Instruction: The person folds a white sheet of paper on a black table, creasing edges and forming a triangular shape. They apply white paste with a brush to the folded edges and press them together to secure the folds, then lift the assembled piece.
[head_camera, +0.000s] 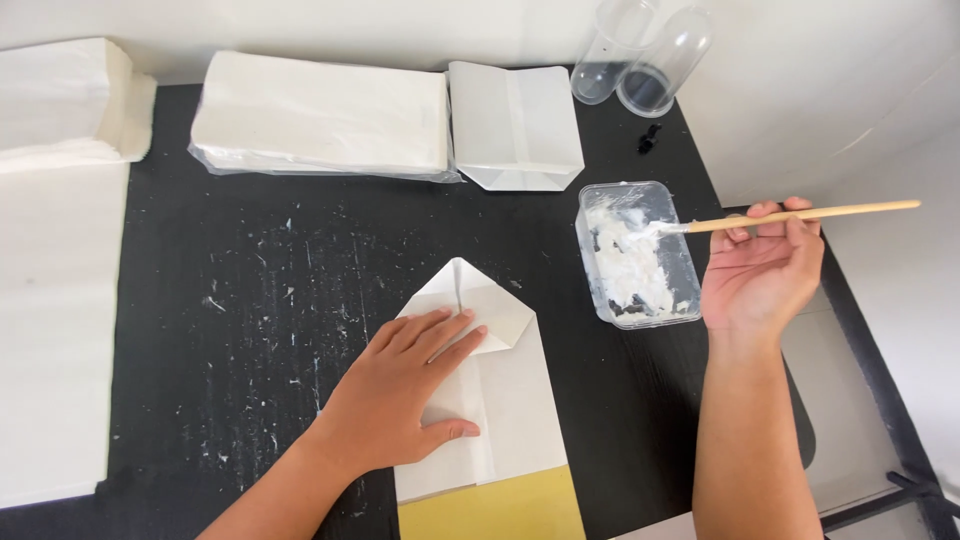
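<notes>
Right hand (762, 272) holding brush (800, 216) level, bristles pointing left into paste tub (637, 256)

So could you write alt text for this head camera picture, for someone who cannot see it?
A left hand presses flat on a folded white paper bag on a black table, while the right hand dips a thin wooden brush into a clear plastic tub of white paste. Stacks of white paper bags lie behind.

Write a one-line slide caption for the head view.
Left hand flat on folded paper bag; right hand dips brush into paste tub.
</notes>
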